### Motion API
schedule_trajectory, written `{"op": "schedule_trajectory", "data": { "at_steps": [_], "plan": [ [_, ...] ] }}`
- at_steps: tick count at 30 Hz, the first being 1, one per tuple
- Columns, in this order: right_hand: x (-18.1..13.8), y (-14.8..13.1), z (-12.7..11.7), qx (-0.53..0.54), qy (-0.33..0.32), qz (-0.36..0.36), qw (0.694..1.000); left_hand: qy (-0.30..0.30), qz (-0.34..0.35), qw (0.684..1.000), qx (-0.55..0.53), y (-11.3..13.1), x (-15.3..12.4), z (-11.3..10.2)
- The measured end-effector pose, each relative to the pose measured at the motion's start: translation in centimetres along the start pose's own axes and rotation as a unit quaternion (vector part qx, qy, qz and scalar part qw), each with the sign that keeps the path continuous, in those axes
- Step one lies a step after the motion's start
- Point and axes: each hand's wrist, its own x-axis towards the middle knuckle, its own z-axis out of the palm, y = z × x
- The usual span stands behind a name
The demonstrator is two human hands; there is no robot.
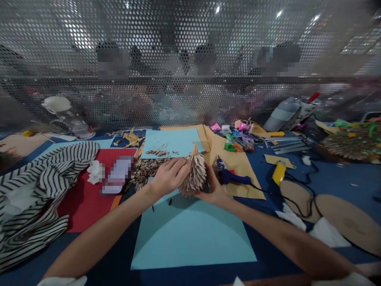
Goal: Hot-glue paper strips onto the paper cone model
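Over the near light blue sheet [193, 234] is a cone-shaped craft piece [195, 174], covered in overlapping grey-brown husks like seed shells, with a pale bare tip. My right hand [213, 188] is wrapped round its right side and lower edge. On its upper left side my left hand [171, 174] presses with bent fingers; whether a single husk is between the fingertips is hidden. Behind my left hand lies a pile of loose husks [145, 171]. More husks [157, 152] lie on the far light blue sheet [172, 139].
A blue glue gun [235, 177] with a black cord lies right, on tan paper [253, 190]. Farther right are a yellow cutter [279, 173] and round cardboard pieces [348, 218]. At left are a phone [117, 174], red paper [80, 206] and striped cloth [53, 178]. A perforated metal screen [166, 95] stands behind.
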Motion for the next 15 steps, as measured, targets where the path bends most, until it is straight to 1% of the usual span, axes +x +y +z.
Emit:
{"op": "schedule_trajectory", "data": {
  "at_steps": [8,12,15],
  "plan": [
    [-0.12,0.19,0.21,0.016,0.003,0.002,1.000,-0.018,-0.007,1.000,-0.010,0.19,0.21,-0.12],
    [-0.24,0.57,0.12,-0.001,0.005,0.016,1.000,-0.033,0.008,0.999,-0.001,0.10,0.35,-0.41],
    [-0.13,0.25,0.06,0.001,0.000,0.010,1.000,-0.043,0.018,0.999,0.003,0.07,0.48,-0.61]
  ]
}}
